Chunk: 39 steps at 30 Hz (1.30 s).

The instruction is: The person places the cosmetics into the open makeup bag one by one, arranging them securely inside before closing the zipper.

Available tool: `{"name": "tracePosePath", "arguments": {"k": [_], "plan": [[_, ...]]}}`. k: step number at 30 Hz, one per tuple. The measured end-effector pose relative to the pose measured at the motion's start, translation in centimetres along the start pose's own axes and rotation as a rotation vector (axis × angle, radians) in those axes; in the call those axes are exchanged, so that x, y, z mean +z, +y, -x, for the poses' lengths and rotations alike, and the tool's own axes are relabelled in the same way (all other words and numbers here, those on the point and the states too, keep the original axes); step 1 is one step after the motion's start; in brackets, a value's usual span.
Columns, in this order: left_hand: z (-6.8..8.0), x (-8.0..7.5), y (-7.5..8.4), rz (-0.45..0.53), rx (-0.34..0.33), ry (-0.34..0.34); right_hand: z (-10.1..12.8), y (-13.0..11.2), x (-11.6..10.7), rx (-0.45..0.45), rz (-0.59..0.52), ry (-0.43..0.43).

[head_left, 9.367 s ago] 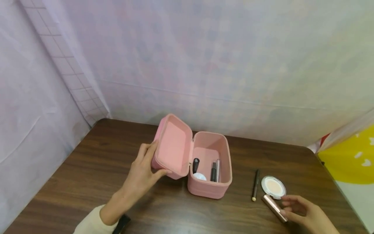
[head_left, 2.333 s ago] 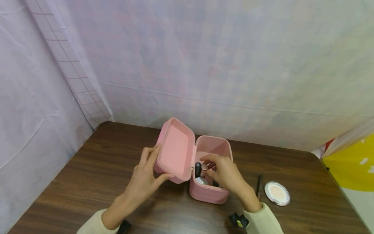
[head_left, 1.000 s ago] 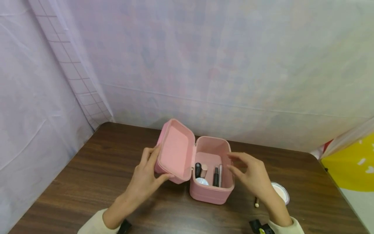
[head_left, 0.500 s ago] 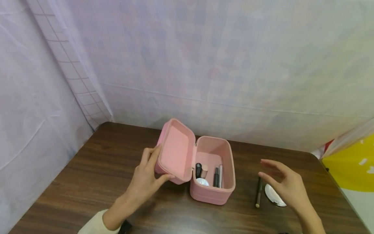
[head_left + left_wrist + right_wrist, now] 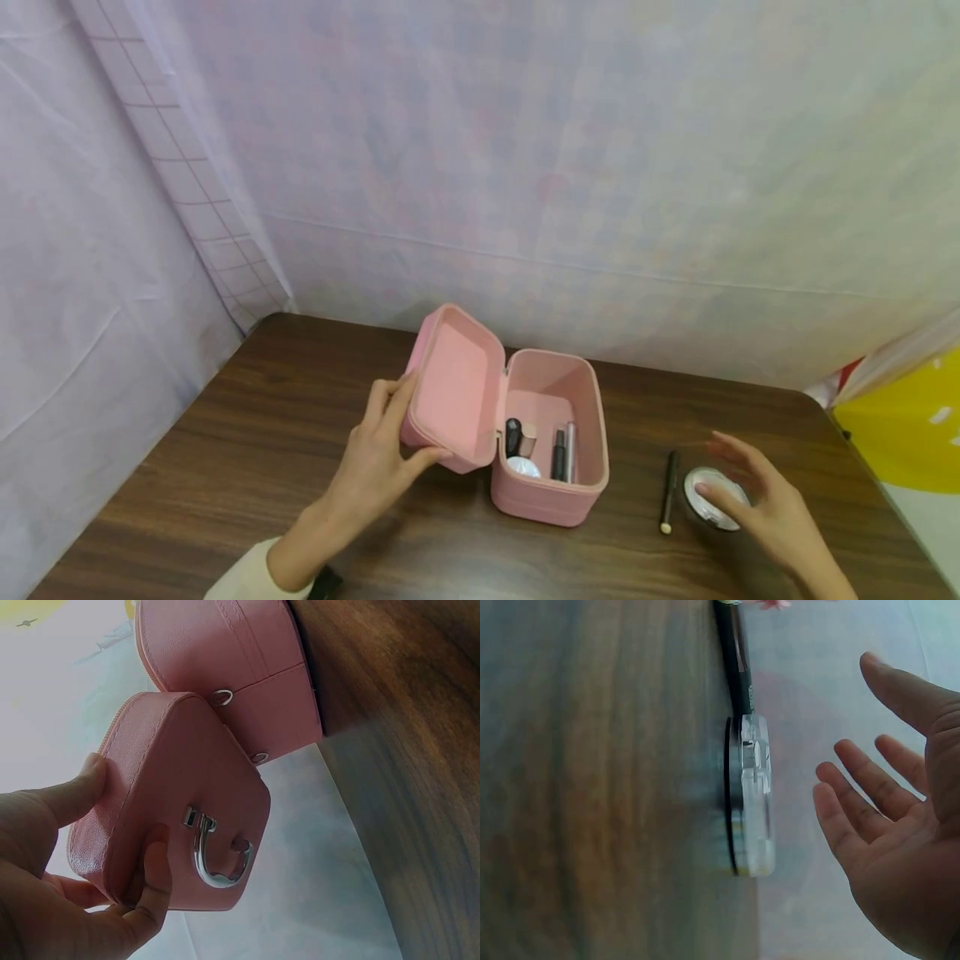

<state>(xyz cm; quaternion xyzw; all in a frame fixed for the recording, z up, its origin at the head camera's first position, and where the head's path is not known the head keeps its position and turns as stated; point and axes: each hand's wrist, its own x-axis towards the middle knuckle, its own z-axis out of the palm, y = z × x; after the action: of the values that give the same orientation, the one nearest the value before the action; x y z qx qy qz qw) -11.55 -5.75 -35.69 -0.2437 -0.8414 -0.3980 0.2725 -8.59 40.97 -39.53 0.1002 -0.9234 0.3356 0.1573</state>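
Right hand spread open, empty, hovering over round compact lying flat at lower right of frame on surface, beside pencil. Left hand pinches lid of pink case. Best: take compact by its rim. Round, no long axis; face up.

A dark wooden table stands against pale lilac cloth backdrops.

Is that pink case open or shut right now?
Open. The pink case has its lid swung up to one side, held by the left hand, and small cosmetics show inside.
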Motion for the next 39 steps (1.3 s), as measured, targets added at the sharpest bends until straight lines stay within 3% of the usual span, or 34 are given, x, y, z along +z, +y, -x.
{"name": "tracePosePath", "arguments": {"k": [4, 13, 18, 26, 39], "plan": [[0.0, 0.0, 0.1, 0.002, -0.002, -0.003, 0.6, 1.2, -0.2, -0.023, -0.089, -0.011], [0.1, 0.0, 0.0, 0.0, -0.001, -0.011, 1.4, 3.6, 0.0, 0.078, -0.081, -0.101], [0.1, 0.0, 0.1, 0.0, -0.006, -0.013, 1.8, 4.5, 0.4, 0.073, -0.089, -0.144], [0.0, 0.0, 0.1, -0.003, -0.009, -0.012, 1.9, 4.6, 0.4, 0.058, -0.004, -0.181], [0.1, 0.0, 0.1, -0.004, -0.018, -0.021, 2.0, 4.2, 0.2, 0.131, 0.084, -0.209]]}}
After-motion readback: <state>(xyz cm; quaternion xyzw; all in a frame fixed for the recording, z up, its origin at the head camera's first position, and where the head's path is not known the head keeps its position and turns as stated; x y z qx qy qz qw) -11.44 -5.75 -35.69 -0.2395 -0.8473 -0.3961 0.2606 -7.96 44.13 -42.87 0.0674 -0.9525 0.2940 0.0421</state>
